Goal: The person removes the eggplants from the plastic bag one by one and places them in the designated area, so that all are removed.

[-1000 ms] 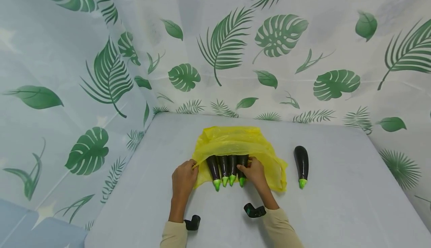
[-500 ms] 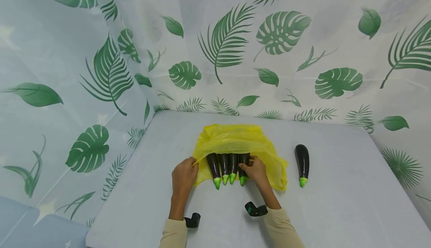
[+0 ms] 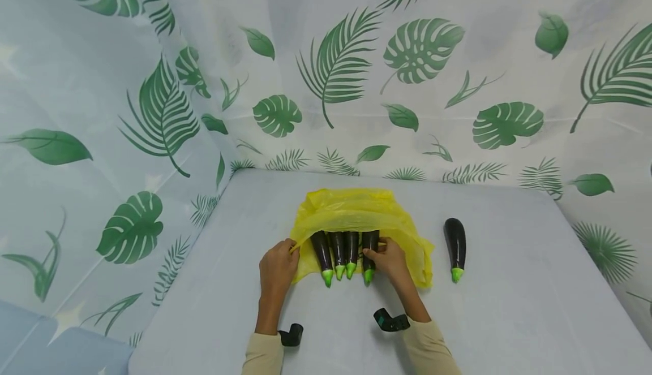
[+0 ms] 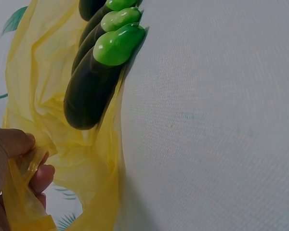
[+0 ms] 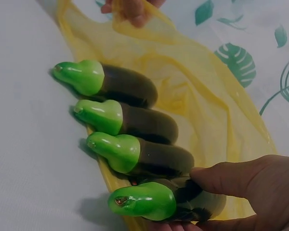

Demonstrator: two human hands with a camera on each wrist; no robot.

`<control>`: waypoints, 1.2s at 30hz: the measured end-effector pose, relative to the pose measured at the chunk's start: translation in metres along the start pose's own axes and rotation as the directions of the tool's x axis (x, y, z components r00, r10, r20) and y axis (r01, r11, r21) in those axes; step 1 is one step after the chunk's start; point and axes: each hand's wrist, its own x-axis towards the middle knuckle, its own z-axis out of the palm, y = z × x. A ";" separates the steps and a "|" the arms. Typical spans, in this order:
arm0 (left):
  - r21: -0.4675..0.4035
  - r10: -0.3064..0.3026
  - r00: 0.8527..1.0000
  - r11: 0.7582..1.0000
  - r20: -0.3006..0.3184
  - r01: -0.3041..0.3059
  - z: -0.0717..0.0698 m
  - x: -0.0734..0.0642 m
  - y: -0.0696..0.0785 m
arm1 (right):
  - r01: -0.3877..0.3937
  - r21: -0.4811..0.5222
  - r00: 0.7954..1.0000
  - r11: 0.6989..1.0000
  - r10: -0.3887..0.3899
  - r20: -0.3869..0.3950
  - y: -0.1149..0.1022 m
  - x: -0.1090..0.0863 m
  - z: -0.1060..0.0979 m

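Note:
My left hand [image 3: 278, 264] pinches the left edge of a yellow plastic bag [image 3: 356, 202], whose mouth faces me. Several dark purple eggplants with bright green stem ends lie side by side in that mouth. Their stems point toward me and their far ends are covered by the bag. My right hand [image 3: 391, 259] grips the rightmost eggplant [image 3: 370, 245], thumb on its left side. In the right wrist view, the thumb presses on the dark body of this eggplant [image 5: 149, 199], close to its neighbour [image 5: 166, 159]. The left wrist view shows the bag's film [image 4: 26, 192] bunched between thumb and fingers.
A single eggplant [image 3: 455, 248] lies apart on the white table [image 3: 509, 307], right of the bag. Leaf-printed cloth walls [image 3: 346, 98] rise behind the table and on the left. Black wrist cameras [image 3: 392, 321] stick out from both forearms.
The right hand has shifted the rightmost eggplant slightly right and toward me, so the gap to its neighbour has widened. The left hand keeps its hold on the bag.

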 end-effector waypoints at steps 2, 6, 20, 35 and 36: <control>0.000 0.004 1.000 1.000 -0.006 -0.004 0.000 0.000 0.000 | -0.009 0.017 1.000 1.000 0.009 0.010 -0.001 -0.002 -0.001; 0.001 -0.004 1.000 1.000 -0.006 0.004 0.000 0.000 0.001 | -0.012 0.043 0.999 0.999 0.011 0.030 -0.002 -0.005 -0.002; -0.005 0.011 1.000 1.000 -0.026 -0.011 0.001 -0.002 -0.001 | -0.025 0.093 0.997 0.995 0.018 0.076 0.000 -0.014 -0.005; -0.028 -0.002 1.000 1.000 -0.028 0.001 -0.001 -0.002 0.001 | -0.014 0.156 0.995 0.988 -0.001 0.096 -0.006 -0.047 -0.016; -0.029 -0.003 1.000 1.000 -0.030 0.003 -0.001 -0.001 0.001 | -0.009 0.158 0.995 0.987 -0.007 0.101 -0.008 -0.050 -0.018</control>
